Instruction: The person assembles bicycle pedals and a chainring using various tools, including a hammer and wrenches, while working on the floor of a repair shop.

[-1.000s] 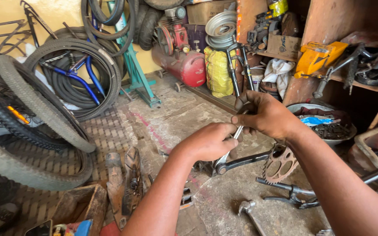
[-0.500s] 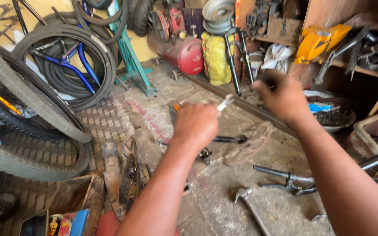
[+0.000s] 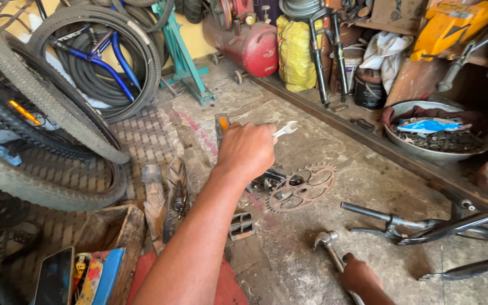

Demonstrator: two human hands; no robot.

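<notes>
Gripping a silver open-ended metal spanner [image 3: 284, 130], the left hand [image 3: 248, 149] is closed in a fist around the shank, with the open jaw end projecting from the fist toward 2 o'clock. The hand is raised above a rusty toothed chainring with its dark crank arm [image 3: 300, 188], which lies flat on the concrete floor [image 3: 368, 186] at 4 o'clock from the fist. The right hand [image 3: 357, 275], at 5 o'clock near the bottom frame edge, is closed on the handle of a steel-headed hammer [image 3: 326, 239]; the head rests on the floor at 5 o'clock from the chainring. A black pedal [image 3: 242, 225] lies just beside the left forearm.
</notes>
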